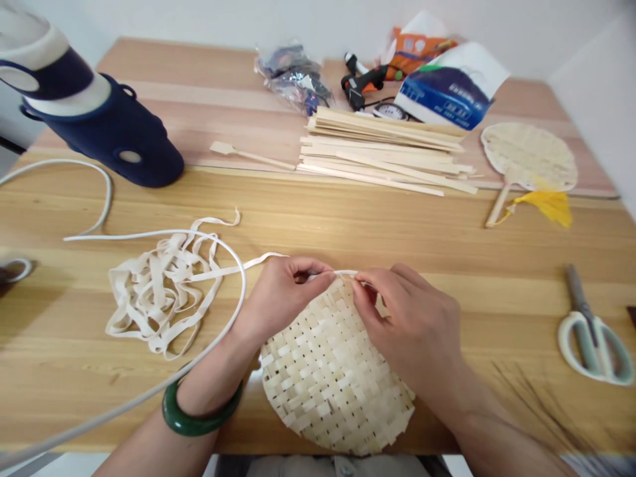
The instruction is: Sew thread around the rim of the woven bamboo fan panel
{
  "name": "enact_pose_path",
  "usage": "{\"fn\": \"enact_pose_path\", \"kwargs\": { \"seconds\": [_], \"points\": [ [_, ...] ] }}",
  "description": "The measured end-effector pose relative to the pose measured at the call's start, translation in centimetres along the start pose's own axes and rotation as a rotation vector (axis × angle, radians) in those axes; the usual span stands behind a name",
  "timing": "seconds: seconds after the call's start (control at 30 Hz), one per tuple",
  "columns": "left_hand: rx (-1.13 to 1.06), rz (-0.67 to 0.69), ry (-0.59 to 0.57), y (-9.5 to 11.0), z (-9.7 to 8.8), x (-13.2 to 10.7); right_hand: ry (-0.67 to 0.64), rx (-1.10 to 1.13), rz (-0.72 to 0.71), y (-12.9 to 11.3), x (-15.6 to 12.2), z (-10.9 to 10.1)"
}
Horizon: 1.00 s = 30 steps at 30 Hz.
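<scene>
Woven bamboo disc [328, 377] overhangs desk [348, 225] near edge. Left hand [281, 291] and right hand [412, 324] both pinched onto white edging tape [223, 269] at disc's far rim, likely pressing it flat; slack piled left.

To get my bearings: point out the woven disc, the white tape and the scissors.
woven disc [332, 377]: head view, middle of the weave.
white tape [223, 270]: head view, taut stretch beside its loose heap.
scissors [585, 317]: head view, near the pivot.
</scene>
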<state>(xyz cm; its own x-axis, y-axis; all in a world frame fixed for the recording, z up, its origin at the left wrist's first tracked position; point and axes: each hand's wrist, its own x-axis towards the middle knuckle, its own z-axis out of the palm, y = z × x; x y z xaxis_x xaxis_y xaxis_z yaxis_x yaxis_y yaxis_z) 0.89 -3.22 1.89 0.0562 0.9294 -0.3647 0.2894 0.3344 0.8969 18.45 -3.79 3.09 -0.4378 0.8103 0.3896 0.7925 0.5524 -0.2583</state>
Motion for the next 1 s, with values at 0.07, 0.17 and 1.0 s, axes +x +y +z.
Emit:
{"fn": "enact_pose_path", "kwargs": {
  "seconds": [0.07,0.17,1.0],
  "points": [
    [0.002,0.007,0.001,0.0,0.1,0.0,0.002,-0.003,-0.029,0.0,0.0,0.2],
    [-0.02,0.026,-0.017,-0.3,0.5,-0.1,0.006,-0.04,-0.081,0.0,0.0,0.9],
    [-0.013,0.038,0.105,-1.1,-0.8,0.3,-0.206,0.654,0.296,2.6,0.8,-8.6]
  ]
}}
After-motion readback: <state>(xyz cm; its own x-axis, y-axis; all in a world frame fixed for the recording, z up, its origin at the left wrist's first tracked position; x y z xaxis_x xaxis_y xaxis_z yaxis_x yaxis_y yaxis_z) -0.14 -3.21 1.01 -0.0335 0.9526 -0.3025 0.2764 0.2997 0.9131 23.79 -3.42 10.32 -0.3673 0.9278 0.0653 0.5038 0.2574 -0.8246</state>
